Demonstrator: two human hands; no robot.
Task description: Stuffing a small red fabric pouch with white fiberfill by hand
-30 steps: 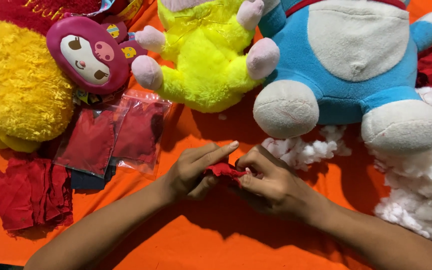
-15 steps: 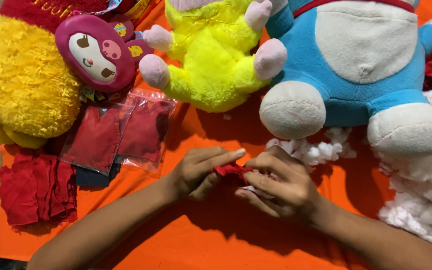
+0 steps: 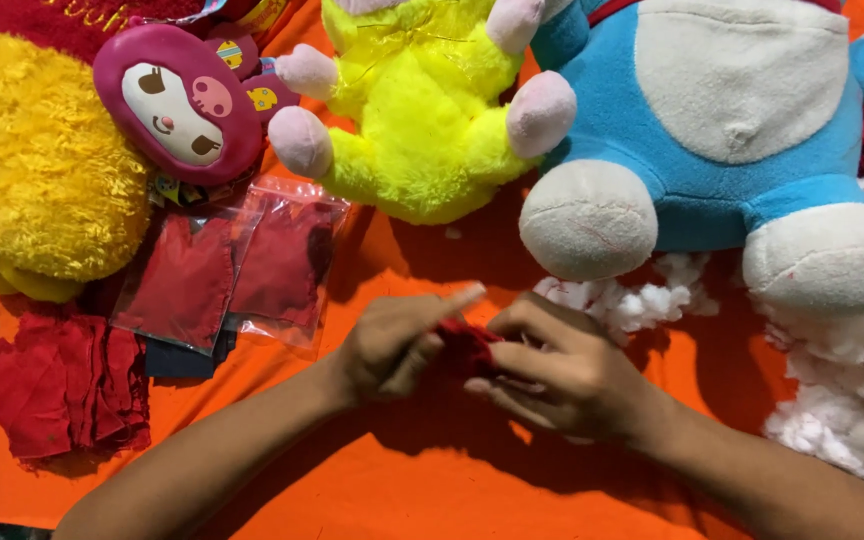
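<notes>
Pinching small red fabric piece (image 3: 465, 345) between my left hand (image 3: 392, 345) and right hand (image 3: 562, 372), both grips closed on it; next, careful fingertip shaping, I judge.

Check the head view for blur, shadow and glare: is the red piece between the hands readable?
Head view: the left hand and right hand are slightly motion-blurred, and the small red piece pinched between them is soft, its shape unclear. A dark shadow lies under both forearms on the orange cloth. The clear plastic bags show mild glare. The plush toys stay sharp.

Bright, even light; soft shadows under slightly motion-blurred hands (image 3: 482, 360).
</notes>
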